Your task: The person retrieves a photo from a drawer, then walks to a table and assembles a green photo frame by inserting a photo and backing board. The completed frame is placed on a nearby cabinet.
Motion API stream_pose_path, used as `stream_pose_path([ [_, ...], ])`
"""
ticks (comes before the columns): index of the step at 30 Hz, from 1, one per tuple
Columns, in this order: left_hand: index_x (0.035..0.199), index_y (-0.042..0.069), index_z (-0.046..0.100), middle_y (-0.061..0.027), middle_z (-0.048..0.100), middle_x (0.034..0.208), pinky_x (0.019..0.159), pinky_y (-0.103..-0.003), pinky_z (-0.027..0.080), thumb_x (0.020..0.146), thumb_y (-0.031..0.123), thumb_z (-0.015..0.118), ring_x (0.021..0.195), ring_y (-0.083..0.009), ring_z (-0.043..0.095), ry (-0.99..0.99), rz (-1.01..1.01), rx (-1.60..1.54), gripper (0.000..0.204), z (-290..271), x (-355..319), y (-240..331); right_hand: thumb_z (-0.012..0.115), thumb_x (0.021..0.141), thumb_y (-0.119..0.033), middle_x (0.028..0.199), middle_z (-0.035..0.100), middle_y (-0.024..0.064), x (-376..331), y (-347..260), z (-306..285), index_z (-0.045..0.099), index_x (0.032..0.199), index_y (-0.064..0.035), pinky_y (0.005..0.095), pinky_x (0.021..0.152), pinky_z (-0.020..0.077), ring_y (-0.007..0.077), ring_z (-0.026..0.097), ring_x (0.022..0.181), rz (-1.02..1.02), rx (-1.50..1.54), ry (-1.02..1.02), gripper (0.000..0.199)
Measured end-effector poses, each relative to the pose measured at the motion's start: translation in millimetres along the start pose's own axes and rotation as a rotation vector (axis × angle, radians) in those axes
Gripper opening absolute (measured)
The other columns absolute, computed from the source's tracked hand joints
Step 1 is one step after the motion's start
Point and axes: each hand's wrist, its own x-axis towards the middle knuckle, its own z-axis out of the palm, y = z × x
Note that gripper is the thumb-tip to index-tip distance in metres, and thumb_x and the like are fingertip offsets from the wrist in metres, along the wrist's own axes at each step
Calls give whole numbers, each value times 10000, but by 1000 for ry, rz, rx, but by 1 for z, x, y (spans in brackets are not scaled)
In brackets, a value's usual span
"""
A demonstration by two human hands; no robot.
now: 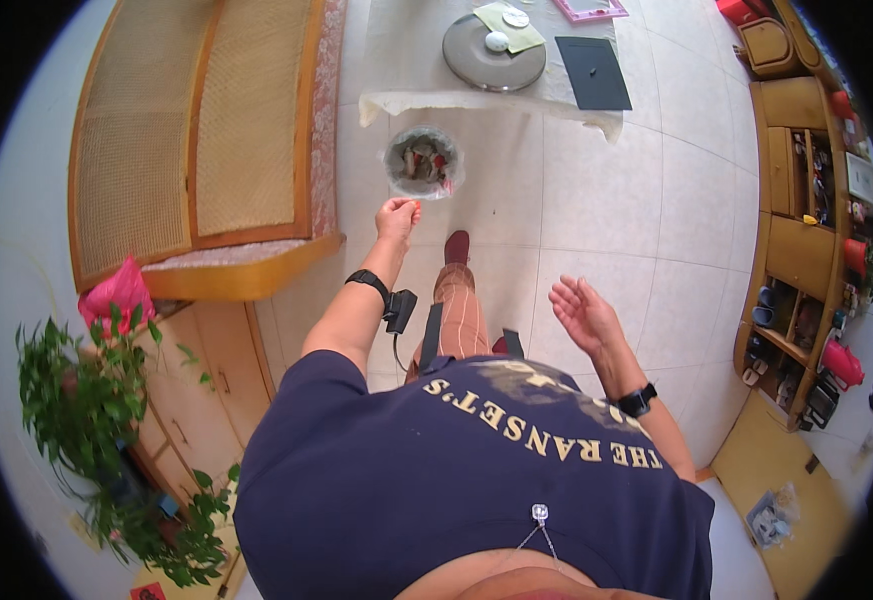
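Note:
My left hand reaches forward with its fingers pinched together. A bit of something small and orange shows at the fingertips; its kind is too small to make out. Just beyond that hand stands a round bin with a clear plastic liner, holding crumpled brown, white and red waste. The hand is close to the bin's near rim. My right hand is held out over the floor on the right, palm partly up, fingers stretched and nothing in it.
Ahead is a cloth-covered table with a round grey lid-like disc, a dark flat board and a pink frame. A wooden woven-panel bench stands left, leafy plants nearer. Wooden shelves line the right.

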Motion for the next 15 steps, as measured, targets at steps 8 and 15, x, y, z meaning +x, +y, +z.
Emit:
stream_pose_path([
  [8,960,0,563,-80,627,846,558,-237,518,826,-23,599,656,-147,602,130,-118,298,141,12,147,-22,488,980,-274,1022,631,103,19,-17,34,526,1196,-21,290,785,519,192,619,928,57,-56,191,335],
  [15,1202,1,495,-125,581,1061,643,-286,548,809,-57,589,756,-202,619,249,-265,447,408,1,223,-50,484,983,-273,1009,635,95,29,-19,48,521,1205,-22,283,775,521,173,621,912,94,-52,275,337],
])
